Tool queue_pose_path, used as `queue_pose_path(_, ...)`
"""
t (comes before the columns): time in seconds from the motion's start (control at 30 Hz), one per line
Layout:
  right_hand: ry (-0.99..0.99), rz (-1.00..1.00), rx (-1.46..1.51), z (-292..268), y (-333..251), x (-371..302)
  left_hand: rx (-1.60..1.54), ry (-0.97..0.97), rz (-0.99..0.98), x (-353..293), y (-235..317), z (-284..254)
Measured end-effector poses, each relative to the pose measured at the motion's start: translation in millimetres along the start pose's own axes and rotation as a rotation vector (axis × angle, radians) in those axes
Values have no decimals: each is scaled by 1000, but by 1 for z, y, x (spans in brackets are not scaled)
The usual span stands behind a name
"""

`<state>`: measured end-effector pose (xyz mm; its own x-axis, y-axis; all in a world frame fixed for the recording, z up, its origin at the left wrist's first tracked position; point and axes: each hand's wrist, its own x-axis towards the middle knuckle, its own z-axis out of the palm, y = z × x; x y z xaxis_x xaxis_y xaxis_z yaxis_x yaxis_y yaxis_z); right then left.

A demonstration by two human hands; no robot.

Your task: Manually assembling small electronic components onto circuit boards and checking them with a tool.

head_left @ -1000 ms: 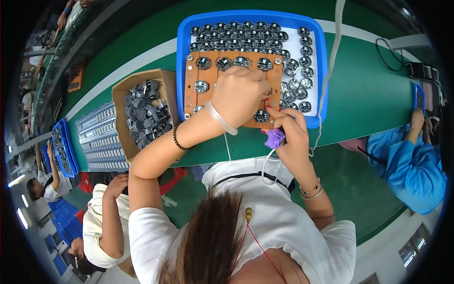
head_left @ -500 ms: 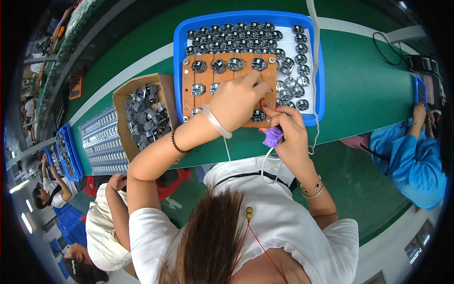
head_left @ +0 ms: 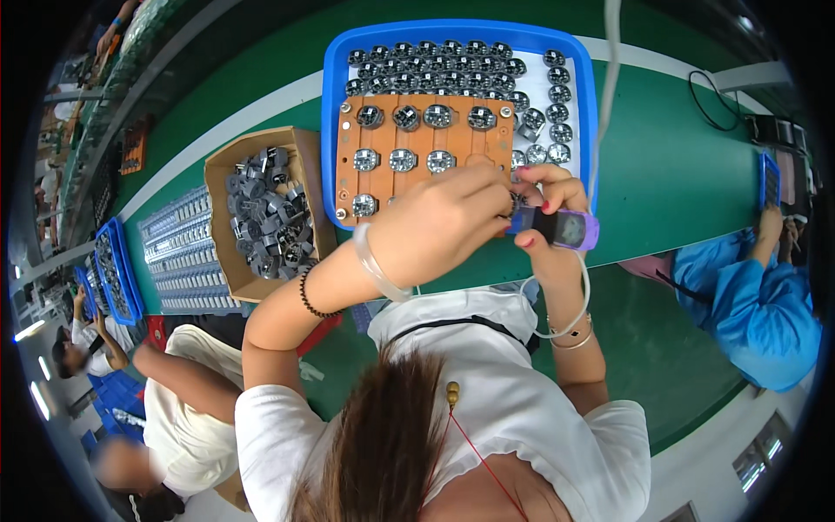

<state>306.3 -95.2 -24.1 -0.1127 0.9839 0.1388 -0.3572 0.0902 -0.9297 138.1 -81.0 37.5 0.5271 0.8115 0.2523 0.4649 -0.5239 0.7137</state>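
My right hand (head_left: 561, 200) is closed around a small purple meter (head_left: 590, 233) with a dark body, a little screen and a white cable (head_left: 584, 296) trailing from it. My left hand (head_left: 448, 213) reaches across to the meter's blue end, its fingers pinched on a small dark part (head_left: 516, 204) that they mostly hide. Both hands meet over the lower right corner of an orange-brown fixture board (head_left: 383, 183). Round dark electronic pieces with shiny tops, such as this round piece (head_left: 402, 160), sit in rows on the board; my left hand covers some places.
Under the board is a blue tray (head_left: 329, 130) lined with white, holding many round pieces. Left of it stand a cardboard box (head_left: 317, 209) of loose grey parts and rows of grey pieces (head_left: 187, 257). A white cable (head_left: 606, 96) hangs at the tray's right. Other people sit on both sides.
My right hand has moved right and turned the meter, so its screen faces up. My left hand has come off the board's middle, down and right, to meet the meter.
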Motion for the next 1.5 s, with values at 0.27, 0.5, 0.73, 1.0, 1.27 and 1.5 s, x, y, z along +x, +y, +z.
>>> queue_pose_path(0.27, -48, -87, 81, 9, 5, 8, 57, 104, 98, -8, 2, 5)
queue_pose_path(0.5, -100, -122, 90, 7, 8, 10, 35, 43, 121, -8, -1, 3)
queue_pose_path(0.73, -170, 4, 28, -2, -7, 12, 30, 99, 26, -3, -3, -2)
queue_pose_path(1.0, 138, -46, -276, -32, -14, 9, 222, 187, -158, -8, -36, 11)
queue_pose_path(1.27, -65, -16, -281, -32, -11, 1, 236, 225, -132, -21, -21, 16)
queue_pose_path(1.5, -213, 5, -374, -28, -7, -4, 401, 146, 7, -37, -22, 35)
